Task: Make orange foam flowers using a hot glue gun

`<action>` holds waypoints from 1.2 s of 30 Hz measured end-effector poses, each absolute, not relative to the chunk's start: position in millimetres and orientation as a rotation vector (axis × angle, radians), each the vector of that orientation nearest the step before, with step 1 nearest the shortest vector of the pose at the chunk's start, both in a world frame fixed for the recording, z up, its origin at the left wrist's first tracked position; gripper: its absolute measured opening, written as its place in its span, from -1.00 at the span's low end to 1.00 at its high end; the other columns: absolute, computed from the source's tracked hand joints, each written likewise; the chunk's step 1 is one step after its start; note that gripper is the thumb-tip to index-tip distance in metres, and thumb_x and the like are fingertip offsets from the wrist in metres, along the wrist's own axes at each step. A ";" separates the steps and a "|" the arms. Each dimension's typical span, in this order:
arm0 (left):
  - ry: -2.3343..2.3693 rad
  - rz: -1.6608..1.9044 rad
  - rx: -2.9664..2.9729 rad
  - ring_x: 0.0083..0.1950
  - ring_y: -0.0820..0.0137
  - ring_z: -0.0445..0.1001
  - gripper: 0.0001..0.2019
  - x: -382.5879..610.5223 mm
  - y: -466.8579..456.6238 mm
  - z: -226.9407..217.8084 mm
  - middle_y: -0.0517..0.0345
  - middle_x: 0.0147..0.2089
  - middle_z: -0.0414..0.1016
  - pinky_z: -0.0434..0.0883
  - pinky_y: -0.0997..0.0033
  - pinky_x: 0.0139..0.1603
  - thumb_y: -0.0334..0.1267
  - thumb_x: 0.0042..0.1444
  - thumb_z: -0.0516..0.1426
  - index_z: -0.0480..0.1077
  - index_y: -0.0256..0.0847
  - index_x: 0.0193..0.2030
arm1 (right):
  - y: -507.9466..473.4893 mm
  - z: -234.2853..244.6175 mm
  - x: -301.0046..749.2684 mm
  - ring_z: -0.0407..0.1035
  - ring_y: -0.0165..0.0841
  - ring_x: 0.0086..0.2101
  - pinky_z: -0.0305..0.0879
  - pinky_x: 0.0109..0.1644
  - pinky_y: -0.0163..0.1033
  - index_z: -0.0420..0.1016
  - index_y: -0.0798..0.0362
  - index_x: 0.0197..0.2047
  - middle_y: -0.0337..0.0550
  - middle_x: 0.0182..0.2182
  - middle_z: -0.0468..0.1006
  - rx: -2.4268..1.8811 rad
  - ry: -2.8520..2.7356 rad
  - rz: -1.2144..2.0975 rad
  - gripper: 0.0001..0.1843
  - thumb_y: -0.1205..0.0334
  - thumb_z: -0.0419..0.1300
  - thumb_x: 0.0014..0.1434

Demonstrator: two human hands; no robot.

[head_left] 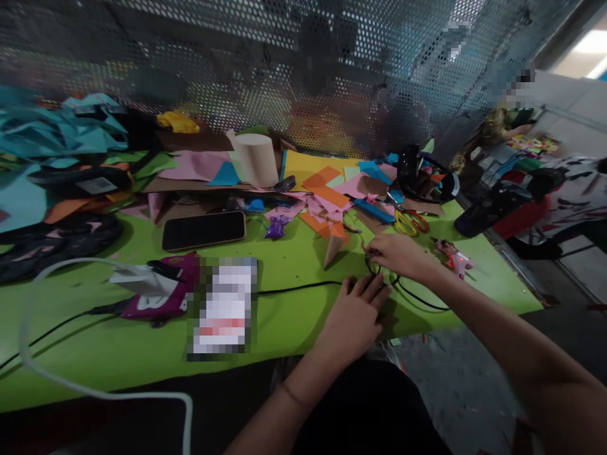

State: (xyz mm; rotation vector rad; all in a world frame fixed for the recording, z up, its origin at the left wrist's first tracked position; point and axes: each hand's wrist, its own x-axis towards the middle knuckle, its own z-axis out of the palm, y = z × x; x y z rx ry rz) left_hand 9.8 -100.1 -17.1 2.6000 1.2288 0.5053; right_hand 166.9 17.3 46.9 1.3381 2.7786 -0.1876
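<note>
My left hand [353, 313] lies flat on the green table [294, 335], fingers stretched out over a thin black cable [303, 287]. My right hand [401, 256] hovers just beyond it, fingers curled in a pinch around a loop of that cable. An orange paper cone [334, 243] lies on the table just left of my right hand. A small pink glue gun [453, 256] rests right of my right wrist.
A black phone [203, 229] lies at centre-left, near a magenta pouch [164, 287] and a white cable [71, 379]. Coloured paper scraps [327, 189], scissors [410, 221], a cardboard roll [256, 158] and a black headset [422, 174] crowd the back. A perforated metal screen [284, 76] stands behind.
</note>
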 end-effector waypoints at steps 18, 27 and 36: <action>1.271 0.545 2.611 0.36 0.15 0.23 -0.44 10.5 -99.8 -20.1 0.04 0.48 0.14 0.18 -0.05 0.34 -0.06 0.27 0.09 0.18 -0.12 0.37 | 53.3 62.6 204.8 0.23 -0.38 -0.46 0.03 -0.38 -0.29 0.39 0.05 -0.41 -0.25 -0.49 0.41 1.886 2.929 -0.276 -0.85 0.18 0.15 0.16; 1.267 0.565 2.617 0.38 0.17 0.21 -0.47 9.5 -99.8 -21.9 0.08 0.47 0.15 0.17 -0.04 0.35 0.01 0.32 0.03 0.18 -0.10 0.37 | 61.4 55.7 216.6 0.33 -0.35 -0.41 0.13 -0.32 -0.29 0.48 0.06 -0.29 -0.23 -0.43 0.50 1.801 2.913 -0.484 -0.83 0.14 0.17 0.15; 1.269 0.563 2.625 0.34 0.18 0.24 -0.47 8.7 -100.2 -20.8 0.08 0.45 0.19 0.17 -0.04 0.33 0.04 0.32 0.03 0.18 -0.08 0.36 | 50.1 26.9 188.4 0.42 -0.25 -0.24 0.20 -0.17 -0.26 0.52 0.11 -0.34 -0.05 -0.31 0.58 1.579 2.843 -0.391 -0.93 0.39 0.20 0.08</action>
